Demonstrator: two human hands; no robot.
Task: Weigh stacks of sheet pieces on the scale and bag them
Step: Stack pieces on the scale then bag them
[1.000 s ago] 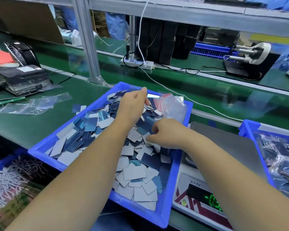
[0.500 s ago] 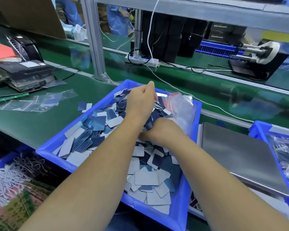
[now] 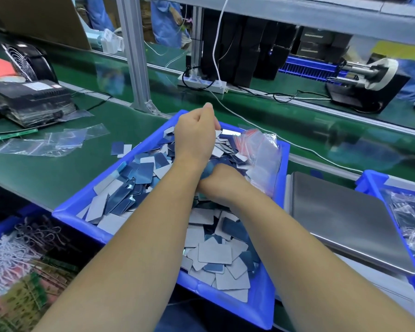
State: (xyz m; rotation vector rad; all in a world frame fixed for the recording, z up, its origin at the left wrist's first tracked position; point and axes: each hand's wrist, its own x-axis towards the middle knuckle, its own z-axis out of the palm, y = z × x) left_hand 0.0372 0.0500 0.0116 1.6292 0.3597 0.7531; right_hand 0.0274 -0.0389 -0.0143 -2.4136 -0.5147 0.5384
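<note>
Right now both hands work inside the blue bin of loose sheet pieces, the left hand curled over the heap, the right hand gripping pieces, beside the scale.

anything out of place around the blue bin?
Yes: two sheet pieces lie on the green belt just outside the blue bin's left wall, apart from the pile inside. Loose clear bags are scattered farther left.

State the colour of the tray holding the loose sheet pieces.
Bright blue tray; the head view, the only one, shows it clearly.
</note>
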